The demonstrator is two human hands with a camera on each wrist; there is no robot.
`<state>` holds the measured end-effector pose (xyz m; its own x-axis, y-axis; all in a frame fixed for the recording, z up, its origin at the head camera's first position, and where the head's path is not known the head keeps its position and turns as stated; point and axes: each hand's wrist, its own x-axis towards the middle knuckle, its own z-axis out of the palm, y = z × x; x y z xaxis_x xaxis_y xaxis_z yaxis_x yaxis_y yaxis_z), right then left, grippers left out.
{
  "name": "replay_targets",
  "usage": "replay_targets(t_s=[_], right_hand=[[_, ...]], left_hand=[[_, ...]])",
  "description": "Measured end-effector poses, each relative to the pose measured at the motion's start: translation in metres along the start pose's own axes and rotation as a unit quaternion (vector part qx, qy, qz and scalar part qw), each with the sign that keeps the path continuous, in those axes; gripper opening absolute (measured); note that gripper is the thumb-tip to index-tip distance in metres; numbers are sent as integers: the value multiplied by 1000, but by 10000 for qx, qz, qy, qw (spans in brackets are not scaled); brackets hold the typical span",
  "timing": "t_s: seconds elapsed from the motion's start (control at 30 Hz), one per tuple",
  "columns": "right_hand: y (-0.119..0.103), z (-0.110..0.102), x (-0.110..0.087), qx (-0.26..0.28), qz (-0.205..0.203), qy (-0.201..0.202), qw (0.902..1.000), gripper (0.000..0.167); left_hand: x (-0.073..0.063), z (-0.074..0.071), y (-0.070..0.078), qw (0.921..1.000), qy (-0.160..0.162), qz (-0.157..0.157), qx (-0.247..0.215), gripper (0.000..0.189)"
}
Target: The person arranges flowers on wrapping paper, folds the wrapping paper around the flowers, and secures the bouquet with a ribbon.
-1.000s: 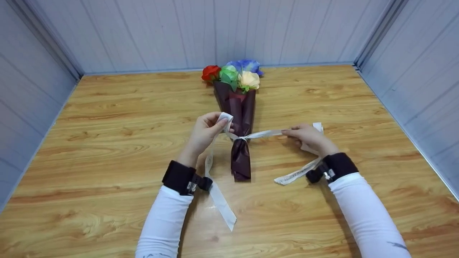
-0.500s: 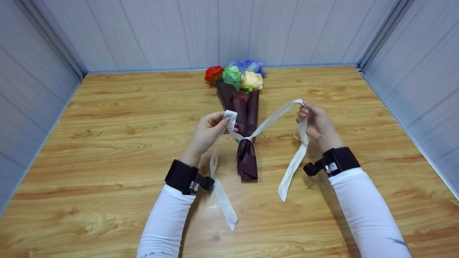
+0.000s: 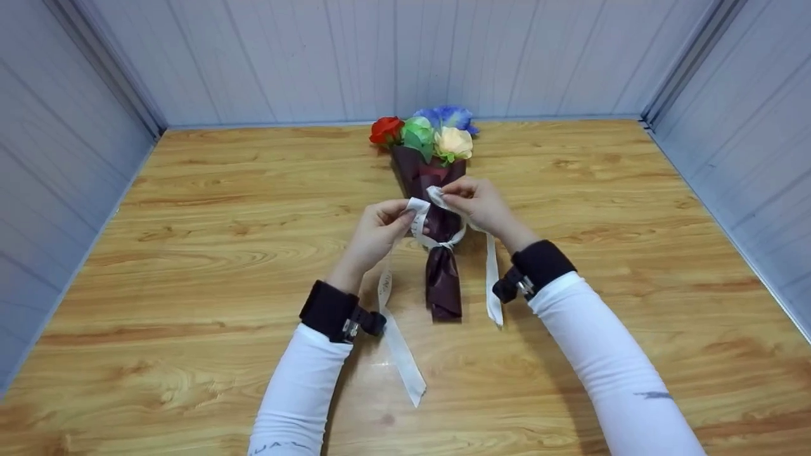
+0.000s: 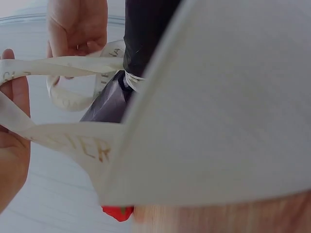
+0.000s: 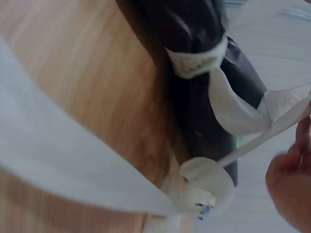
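Observation:
A bouquet (image 3: pixel 443 285) in dark maroon wrapping lies on the wooden table, its red, green, cream and blue flowers (image 3: pixel 418 134) toward the back wall. White printed ribbon (image 3: pixel 443 244) is tied round its narrow part. My left hand (image 3: pixel 375 235) pinches a folded loop of the ribbon just left of the wrapping, and a long tail hangs from it to the table. Over the wrapping, close to that loop, my right hand (image 3: pixel 485 206) pinches the other ribbon length, whose tail drops at the right. In the left wrist view, a blurred ribbon strip (image 4: pixel 233 97) covers much of the scene.
The wooden table (image 3: pixel 222 285) is bounded by pale panel walls (image 3: pixel 355 63) at the back and both sides. Black wrist straps with small cameras (image 3: pixel 374 323) sit on both wrists, near the ribbon tails.
My right hand rose with its ribbon length out to the right, then came left over the bouquet beside the left hand. The left hand keeps its loop, nearly still.

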<state>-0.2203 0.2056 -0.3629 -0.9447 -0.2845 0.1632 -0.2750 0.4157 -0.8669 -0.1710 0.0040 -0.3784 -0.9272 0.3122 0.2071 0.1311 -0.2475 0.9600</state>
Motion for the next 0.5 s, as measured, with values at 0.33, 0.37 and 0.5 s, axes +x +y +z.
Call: replay_targets(t_s=[0.33, 0.37, 0.5], right_hand=[[0, 14, 1, -1083, 386, -1229, 9857, 23], [1, 13, 0, -1024, 424, -1247, 9860, 23], [3, 6, -3, -268, 424, -1058, 9931, 24]], left_hand=[[0, 1, 1, 9999, -6, -20, 160, 27], [0, 1, 1, 9997, 32, -14, 231, 27], [-1, 0, 1, 9997, 72, 9, 248, 26]])
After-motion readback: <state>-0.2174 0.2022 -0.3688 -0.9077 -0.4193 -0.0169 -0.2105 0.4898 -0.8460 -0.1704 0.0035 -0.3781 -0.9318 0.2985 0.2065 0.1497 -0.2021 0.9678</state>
